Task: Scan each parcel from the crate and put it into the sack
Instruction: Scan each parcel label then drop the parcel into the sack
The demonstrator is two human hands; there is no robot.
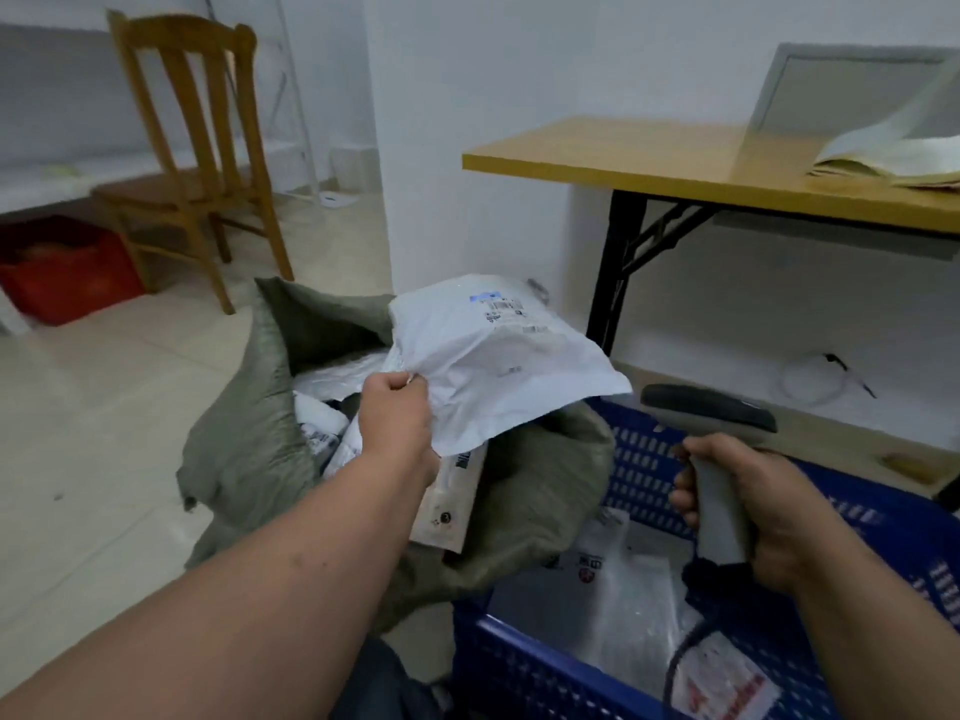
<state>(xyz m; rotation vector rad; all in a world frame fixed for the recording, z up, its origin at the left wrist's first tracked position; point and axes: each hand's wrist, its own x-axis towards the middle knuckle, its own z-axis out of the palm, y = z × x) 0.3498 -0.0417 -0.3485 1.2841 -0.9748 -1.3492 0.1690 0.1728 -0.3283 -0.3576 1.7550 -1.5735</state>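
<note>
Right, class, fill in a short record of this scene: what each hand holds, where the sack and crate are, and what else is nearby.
left hand: pinches a white parcel over the sack
right hand: grips a grey scanner
sack: green, open, parcels inside
crate: blue, right of the sack, parcels inside
nearby: wooden chair, table, red crate

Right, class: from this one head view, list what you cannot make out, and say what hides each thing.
- Label text on the white parcel: too small and blurred.
- Sack contents lower down: hidden by the parcel, the left hand and the top parcels.
- Scanner grip: covered by the right hand.
- Blue crate: cut off by the bottom and right edges.
</note>
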